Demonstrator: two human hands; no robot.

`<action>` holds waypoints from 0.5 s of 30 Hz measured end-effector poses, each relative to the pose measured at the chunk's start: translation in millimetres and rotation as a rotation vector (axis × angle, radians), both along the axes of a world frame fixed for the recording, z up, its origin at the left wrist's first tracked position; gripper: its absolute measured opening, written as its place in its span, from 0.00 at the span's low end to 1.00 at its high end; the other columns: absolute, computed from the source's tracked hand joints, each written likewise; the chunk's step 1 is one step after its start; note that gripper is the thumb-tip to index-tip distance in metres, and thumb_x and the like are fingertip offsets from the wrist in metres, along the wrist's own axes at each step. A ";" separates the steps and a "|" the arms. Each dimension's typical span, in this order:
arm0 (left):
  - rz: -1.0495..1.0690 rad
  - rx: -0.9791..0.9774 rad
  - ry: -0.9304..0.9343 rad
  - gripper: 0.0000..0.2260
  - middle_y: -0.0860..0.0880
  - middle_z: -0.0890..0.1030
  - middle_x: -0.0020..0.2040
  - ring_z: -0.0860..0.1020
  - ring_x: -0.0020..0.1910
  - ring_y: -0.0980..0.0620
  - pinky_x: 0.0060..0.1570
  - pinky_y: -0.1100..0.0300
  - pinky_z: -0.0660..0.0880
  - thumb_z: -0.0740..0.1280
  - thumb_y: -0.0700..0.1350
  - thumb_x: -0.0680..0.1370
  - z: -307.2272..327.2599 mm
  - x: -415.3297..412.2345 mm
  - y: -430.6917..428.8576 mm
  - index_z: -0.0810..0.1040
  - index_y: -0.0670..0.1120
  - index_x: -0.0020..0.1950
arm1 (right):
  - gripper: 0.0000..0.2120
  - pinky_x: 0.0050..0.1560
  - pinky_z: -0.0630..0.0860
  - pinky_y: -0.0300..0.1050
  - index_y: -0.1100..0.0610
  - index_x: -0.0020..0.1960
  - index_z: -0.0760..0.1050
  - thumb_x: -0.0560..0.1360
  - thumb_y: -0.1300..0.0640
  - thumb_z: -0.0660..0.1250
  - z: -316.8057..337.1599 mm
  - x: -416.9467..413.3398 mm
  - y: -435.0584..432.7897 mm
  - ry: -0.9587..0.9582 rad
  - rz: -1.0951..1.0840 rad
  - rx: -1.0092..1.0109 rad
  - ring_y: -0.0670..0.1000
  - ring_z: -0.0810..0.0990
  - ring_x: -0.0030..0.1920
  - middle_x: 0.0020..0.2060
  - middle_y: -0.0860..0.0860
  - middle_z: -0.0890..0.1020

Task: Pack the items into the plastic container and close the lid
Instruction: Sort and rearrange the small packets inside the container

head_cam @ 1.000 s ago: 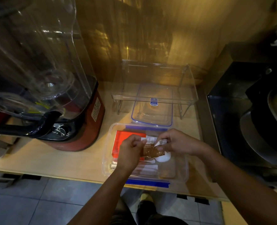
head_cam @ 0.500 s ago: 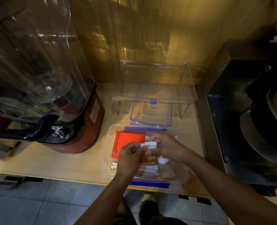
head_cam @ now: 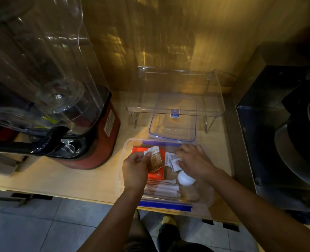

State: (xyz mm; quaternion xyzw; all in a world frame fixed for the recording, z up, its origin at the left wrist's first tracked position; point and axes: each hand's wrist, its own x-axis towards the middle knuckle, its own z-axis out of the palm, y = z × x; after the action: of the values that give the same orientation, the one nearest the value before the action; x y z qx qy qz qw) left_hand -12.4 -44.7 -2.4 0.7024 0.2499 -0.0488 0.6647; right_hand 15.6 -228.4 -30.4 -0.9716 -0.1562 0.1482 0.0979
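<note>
A clear plastic container (head_cam: 122, 155) with blue clips sits at the counter's front edge. Inside lie a red packet (head_cam: 138, 150), white paper-wrapped sticks (head_cam: 162, 190), a white round object (head_cam: 185, 178) and small white sachets (head_cam: 169, 157). My left hand (head_cam: 135, 171) pinches a brown and white sachet (head_cam: 156, 159) over the red packet. My right hand (head_cam: 194, 160) reaches into the container's right half, fingers on a white sachet (head_cam: 175, 165). The clear lid (head_cam: 172, 124) with a blue seal lies flat just behind the container.
A red blender base (head_cam: 96, 142) with a large clear jug (head_cam: 41, 51) stands to the left. A clear acrylic riser (head_cam: 176, 110) straddles the lid's far part. Dark appliances (head_cam: 277, 133) stand to the right. A wooden wall rises behind; tiled floor lies below.
My hands have drawn apart: the left kept the brown sachet and shifted left over the red packet, the right moved right and down into the container onto the white sachets.
</note>
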 end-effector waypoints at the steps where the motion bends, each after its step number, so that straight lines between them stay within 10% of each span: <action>1: -0.003 -0.001 -0.002 0.10 0.53 0.84 0.30 0.83 0.32 0.56 0.37 0.58 0.77 0.68 0.42 0.76 -0.4 0.2 0.7 0.80 0.48 0.34 | 0.16 0.65 0.57 0.49 0.52 0.64 0.70 0.78 0.52 0.58 -0.5 1.2 0.3 0.009 0.012 -0.001 0.52 0.68 0.65 0.62 0.49 0.73; 8: -0.022 -0.002 0.022 0.08 0.52 0.85 0.33 0.84 0.40 0.49 0.44 0.52 0.80 0.68 0.43 0.75 -0.4 1.3 -0.8 0.80 0.47 0.36 | 0.12 0.55 0.67 0.49 0.57 0.46 0.77 0.78 0.54 0.57 0.0 5.9 4.3 -0.004 0.072 -0.016 0.55 0.78 0.52 0.48 0.55 0.82; 15: -0.037 0.001 0.029 0.07 0.43 0.84 0.39 0.83 0.44 0.40 0.50 0.43 0.80 0.69 0.40 0.75 4.6 5.7 -0.8 0.80 0.45 0.36 | 0.18 0.58 0.69 0.50 0.59 0.61 0.73 0.75 0.51 0.62 -14.6 3.3 17.0 -0.106 0.103 -0.159 0.56 0.74 0.60 0.60 0.56 0.76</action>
State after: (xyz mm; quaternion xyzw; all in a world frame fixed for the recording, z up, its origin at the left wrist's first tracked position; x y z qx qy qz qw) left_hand -6.6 -45.4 2.2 0.7066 0.2466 -0.0710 0.6595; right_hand 18.9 -211.5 -45.1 -0.9735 -0.1987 0.1132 0.0043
